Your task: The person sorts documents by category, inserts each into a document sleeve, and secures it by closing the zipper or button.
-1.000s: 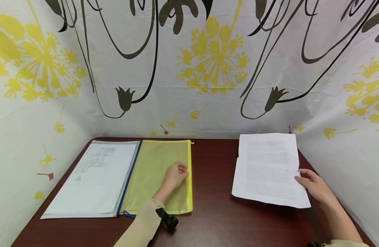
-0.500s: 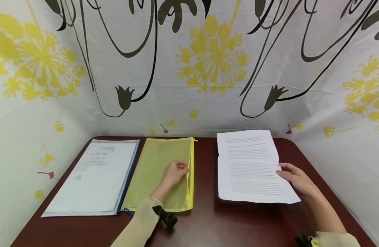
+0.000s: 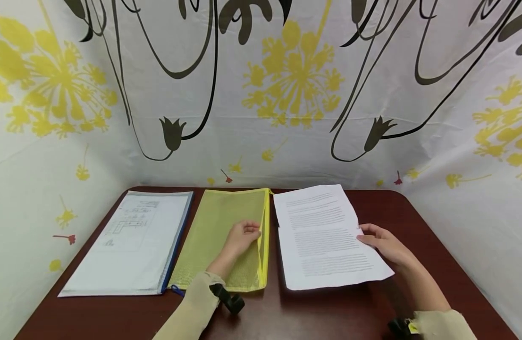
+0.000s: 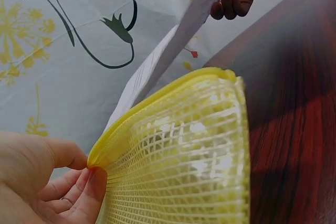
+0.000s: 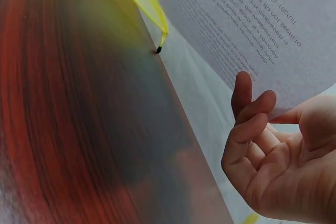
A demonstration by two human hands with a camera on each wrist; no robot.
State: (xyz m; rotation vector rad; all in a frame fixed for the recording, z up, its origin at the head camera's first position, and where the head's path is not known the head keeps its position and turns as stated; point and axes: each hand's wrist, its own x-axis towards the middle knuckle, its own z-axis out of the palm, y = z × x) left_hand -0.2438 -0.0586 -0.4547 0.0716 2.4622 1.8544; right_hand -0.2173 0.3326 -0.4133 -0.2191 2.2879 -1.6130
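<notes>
A yellow mesh zipper pouch lies mid-left on the table, its right edge raised a little and parted. My left hand pinches that edge between thumb and fingers; the left wrist view shows the grip at the yellow zipper band. Over the table, right beside the pouch, hangs a printed sheet of paper, tilted, with a notch in its side. My right hand pinches the sheet by its right edge, thumb on top and fingers beneath. How many sheets it holds I cannot tell.
Left of the yellow pouch lies a clear pouch with a blue zipper edge and a paper with a drawing inside. The dark red table ends at a patterned cloth behind and at both sides.
My right hand has carried the printed sheet leftward, from the table's right side to beside the yellow pouch. My left hand has lifted the pouch's edge slightly, and a gap shows there.
</notes>
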